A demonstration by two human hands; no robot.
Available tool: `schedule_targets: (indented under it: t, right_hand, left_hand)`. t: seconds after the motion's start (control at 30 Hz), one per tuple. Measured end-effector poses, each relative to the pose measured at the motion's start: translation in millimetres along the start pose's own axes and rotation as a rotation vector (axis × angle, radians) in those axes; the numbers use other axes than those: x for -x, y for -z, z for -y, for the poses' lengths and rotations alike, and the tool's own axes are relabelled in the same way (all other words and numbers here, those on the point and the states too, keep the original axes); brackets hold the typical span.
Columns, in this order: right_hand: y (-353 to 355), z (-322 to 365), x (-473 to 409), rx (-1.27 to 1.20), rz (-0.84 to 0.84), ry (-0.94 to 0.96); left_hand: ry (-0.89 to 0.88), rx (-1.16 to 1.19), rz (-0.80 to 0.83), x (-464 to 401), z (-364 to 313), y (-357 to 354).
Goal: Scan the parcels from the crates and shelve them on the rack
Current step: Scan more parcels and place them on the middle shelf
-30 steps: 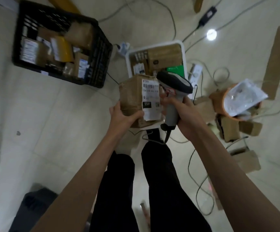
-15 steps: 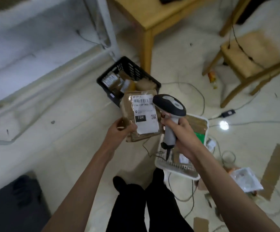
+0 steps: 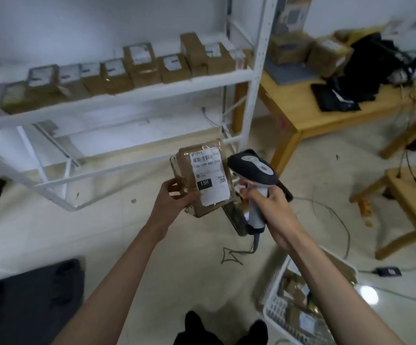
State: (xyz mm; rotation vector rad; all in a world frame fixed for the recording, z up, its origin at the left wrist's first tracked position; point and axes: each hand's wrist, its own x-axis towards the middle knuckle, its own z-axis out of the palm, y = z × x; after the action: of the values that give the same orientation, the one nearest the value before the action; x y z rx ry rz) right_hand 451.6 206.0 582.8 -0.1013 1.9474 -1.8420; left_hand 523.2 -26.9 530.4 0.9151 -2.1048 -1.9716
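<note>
My left hand (image 3: 173, 199) grips a brown cardboard parcel (image 3: 184, 170) by its lower left corner, its white label marked 15H facing me. My right hand (image 3: 270, 207) holds a grey and black barcode scanner (image 3: 251, 170) by the handle, its head just right of the parcel. The white metal rack (image 3: 137, 92) stands ahead, and a row of several labelled brown parcels (image 3: 139, 63) lies on its upper shelf. A white crate (image 3: 274, 307) with more parcels sits on the floor at my lower right, under my right forearm.
A black crate (image 3: 234, 212) shows partly behind the scanner. A wooden table (image 3: 301, 103) with boxes and dark clothing stands right of the rack. A wooden stool (image 3: 413, 202) is at far right. Cables trail over the tiled floor. A dark mat (image 3: 28, 302) lies lower left.
My view has swung up from the crates on the floor to the rack. Both hands kept their hold on the parcel and the scanner, now raised in front of the shelves.
</note>
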Motion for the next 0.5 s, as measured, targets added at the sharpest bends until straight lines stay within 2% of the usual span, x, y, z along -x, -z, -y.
schedule_targets:
  t: [0.3,0.5]
  right_hand:
    - [-65,81,2,0.264,0.194,0.269]
    - [-85,114,2,0.331,0.261,0.396]
  left_hand:
    - [-0.206,0.018,-0.18,-19,-63,66]
    - [-0.298,0.021,-0.247,-22,-94,88]
